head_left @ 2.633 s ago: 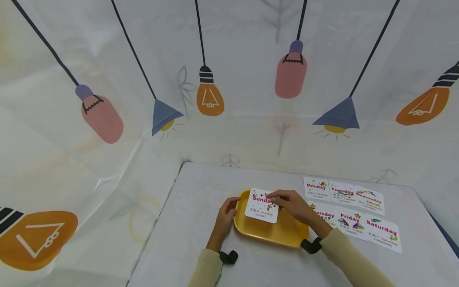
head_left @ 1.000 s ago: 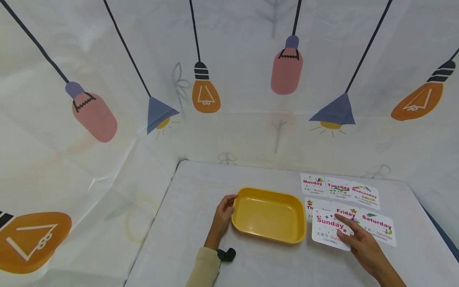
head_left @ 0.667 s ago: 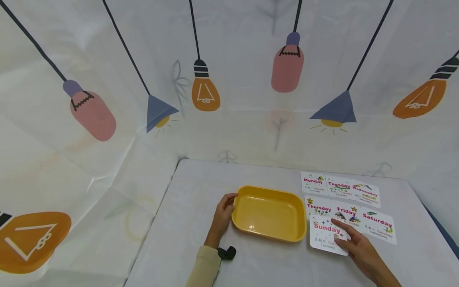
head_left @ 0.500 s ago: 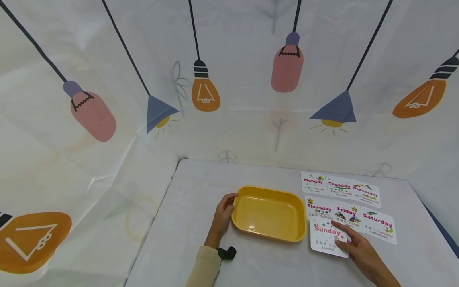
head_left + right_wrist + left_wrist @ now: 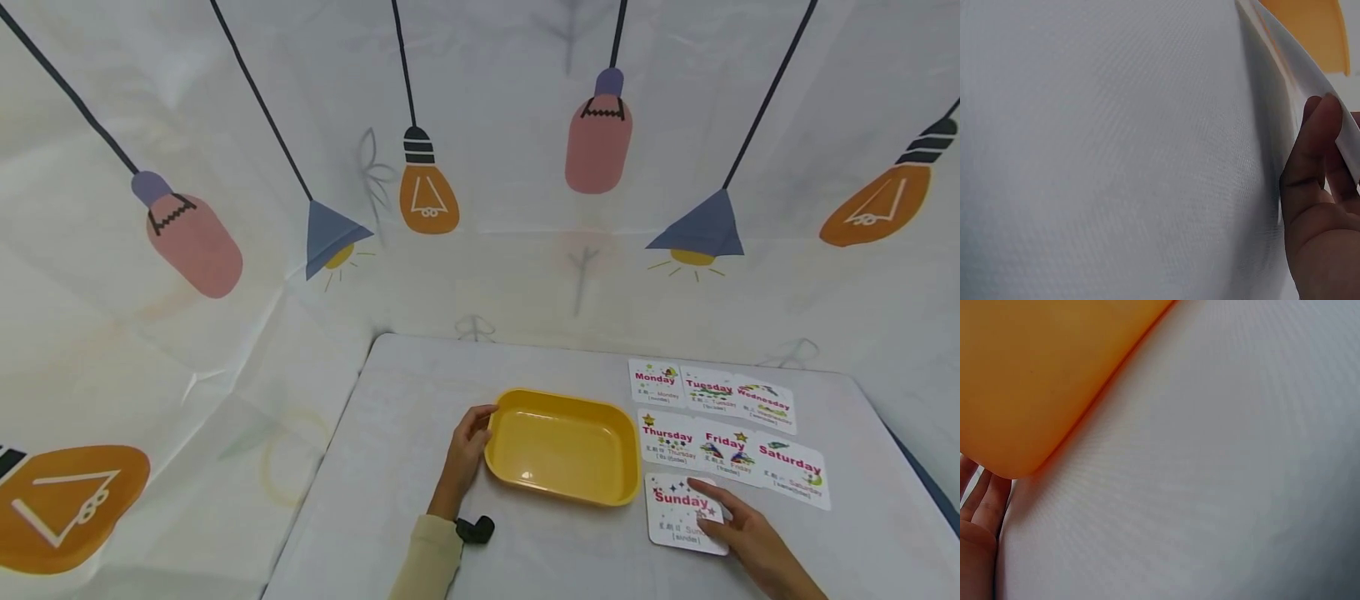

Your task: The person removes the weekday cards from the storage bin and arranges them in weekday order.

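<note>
My right hand (image 5: 750, 537) pinches the white Sunday card (image 5: 675, 527) by its right side, thumb and a finger on its printed face in the head view. The card lies just below the Thursday card (image 5: 663, 450), to the right of the yellow tray (image 5: 517, 485). Seen from the right wrist, thumb and fingers (image 5: 1319, 128) are at the edge of the card. My left hand (image 5: 462, 454) holds the tray by its left rim; in the left wrist view its fingers (image 5: 988, 509) are beside the tray's corner (image 5: 1016, 465), partly out of frame.
Monday (image 5: 654, 387), Tuesday (image 5: 705, 398) and Wednesday (image 5: 776, 421) cards form the back row on the white table (image 5: 420, 375). Friday (image 5: 738, 475) and Saturday (image 5: 813, 500) continue the Thursday row. A white curtain with printed lamps (image 5: 517, 275) hangs behind the table.
My right hand has carried the Sunday card from over the tray to the right, then nearer to me, uncovering the lower part of the Thursday card. The left hand stays at the tray.
</note>
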A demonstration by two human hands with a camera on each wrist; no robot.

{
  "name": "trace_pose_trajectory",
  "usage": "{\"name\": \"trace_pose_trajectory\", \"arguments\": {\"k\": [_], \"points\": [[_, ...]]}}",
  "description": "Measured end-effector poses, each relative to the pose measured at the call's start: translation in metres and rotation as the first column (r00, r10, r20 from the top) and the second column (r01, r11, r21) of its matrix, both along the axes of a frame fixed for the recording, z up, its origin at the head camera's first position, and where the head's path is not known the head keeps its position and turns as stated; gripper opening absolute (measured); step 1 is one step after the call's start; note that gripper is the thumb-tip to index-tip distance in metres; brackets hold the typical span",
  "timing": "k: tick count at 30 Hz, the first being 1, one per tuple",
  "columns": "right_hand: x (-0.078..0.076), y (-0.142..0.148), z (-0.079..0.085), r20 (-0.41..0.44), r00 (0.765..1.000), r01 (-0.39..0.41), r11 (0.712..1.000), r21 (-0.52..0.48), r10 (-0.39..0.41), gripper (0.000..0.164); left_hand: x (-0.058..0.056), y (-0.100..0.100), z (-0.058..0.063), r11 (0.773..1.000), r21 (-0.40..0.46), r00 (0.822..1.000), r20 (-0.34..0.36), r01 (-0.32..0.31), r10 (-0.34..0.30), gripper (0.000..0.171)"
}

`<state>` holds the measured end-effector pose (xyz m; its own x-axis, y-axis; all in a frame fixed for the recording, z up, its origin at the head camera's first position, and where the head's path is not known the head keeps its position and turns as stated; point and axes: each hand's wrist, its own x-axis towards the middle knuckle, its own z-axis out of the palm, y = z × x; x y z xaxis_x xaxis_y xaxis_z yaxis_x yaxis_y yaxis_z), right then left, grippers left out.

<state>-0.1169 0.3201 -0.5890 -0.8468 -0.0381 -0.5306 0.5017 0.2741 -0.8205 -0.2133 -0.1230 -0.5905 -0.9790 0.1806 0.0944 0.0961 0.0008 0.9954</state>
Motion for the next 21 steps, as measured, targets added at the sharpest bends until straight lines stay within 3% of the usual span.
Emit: {"name": "trace_pose_trajectory", "arguments": {"k": [4, 10, 17, 21], "points": [[-0.001, 0.000, -0.001, -0.017, 0.998, -0.065, 0.991, 0.120, 0.068, 0.076, 0.000, 0.000, 0.000, 1.000, 0.004, 1.000, 0.005, 0.002, -0.002, 0.040], [-0.003, 0.001, -0.003, -0.057, 0.979, -0.167, 0.935, 0.313, 0.193, 0.074, 0.000, 0.000, 0.000, 1.000, -0.007, 1.000, 0.000, 0.000, 0.000, 0.040], [-0.007, -0.009, -0.001, -0.115, 0.927, -0.230, 0.784, 0.577, 0.357, 0.063, 0.000, 0.001, 0.001, 1.000, 0.003, 1.000, 0.004, -0.006, 0.006, 0.041], [-0.008, -0.018, 0.004, -0.082, 0.924, -0.248, 0.749, 0.615, 0.373, 0.064, 0.001, 0.001, 0.002, 1.000, -0.005, 1.000, 0.000, -0.011, 0.011, 0.041]]}}
